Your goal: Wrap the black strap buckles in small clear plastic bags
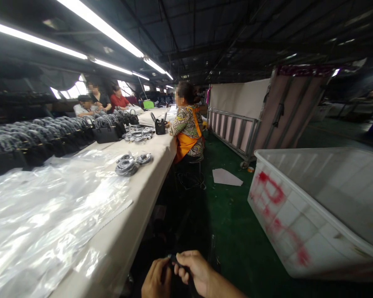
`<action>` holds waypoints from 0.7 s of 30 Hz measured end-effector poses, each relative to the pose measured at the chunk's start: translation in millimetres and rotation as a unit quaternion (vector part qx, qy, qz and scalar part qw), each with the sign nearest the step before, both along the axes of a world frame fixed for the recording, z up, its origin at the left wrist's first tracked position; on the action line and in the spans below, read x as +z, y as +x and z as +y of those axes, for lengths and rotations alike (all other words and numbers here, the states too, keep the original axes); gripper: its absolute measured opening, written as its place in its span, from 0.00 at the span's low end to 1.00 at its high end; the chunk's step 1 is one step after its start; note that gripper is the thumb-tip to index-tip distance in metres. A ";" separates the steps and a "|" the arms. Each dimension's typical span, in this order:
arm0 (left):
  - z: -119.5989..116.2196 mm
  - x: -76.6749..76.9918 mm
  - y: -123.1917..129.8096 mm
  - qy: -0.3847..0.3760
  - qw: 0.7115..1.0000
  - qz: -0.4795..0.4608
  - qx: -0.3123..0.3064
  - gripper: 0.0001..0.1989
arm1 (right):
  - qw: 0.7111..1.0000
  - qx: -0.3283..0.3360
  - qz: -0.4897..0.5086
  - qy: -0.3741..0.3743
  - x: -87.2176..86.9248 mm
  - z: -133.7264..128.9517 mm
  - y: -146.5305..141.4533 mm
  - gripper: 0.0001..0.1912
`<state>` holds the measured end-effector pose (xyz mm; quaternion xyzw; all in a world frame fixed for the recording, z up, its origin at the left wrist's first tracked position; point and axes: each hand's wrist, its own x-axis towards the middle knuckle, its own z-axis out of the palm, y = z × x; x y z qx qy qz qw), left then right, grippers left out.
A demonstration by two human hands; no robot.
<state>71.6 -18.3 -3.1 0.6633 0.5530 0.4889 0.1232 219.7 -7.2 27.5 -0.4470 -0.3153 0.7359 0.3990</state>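
Low in the view, beside the table edge, my two hands meet at a narrow black strap-like piece (174, 260) with a small shiny bit at its end. My right hand (195, 268) is closed on it, thumb on top. My left hand (157, 278) has its fingers curled against the same end. The rest of the piece is lost in the dark below. To the left, clear plastic bags (59, 207) lie spread on the table (136, 211), and wrapped coiled straps (126, 164) sit beyond them.
Rows of black handbags (34, 145) with wrapped handles line the table's far left. A co-worker (189, 124) in an orange apron sits at the table by a small black handbag (160, 126). At right stand a large white bin (276, 215) and a metal-framed cart (233, 128).
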 end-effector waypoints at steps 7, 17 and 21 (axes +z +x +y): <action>-5.3 27.4 8.6 -0.123 0.992 -0.016 0.026 0.12 | 0.997 -0.069 -0.042 0.004 -14.1 -10.4 -11.5 0.12; -6.5 7.7 -1.1 -0.220 0.970 -0.036 0.099 0.17 | 0.997 0.055 -0.050 0.028 -24.3 -11.8 3.8 0.17; -4.9 1.5 -8.7 -0.252 0.957 -0.048 0.135 0.17 | 0.979 0.137 -0.128 0.082 -16.3 -25.4 32.7 0.34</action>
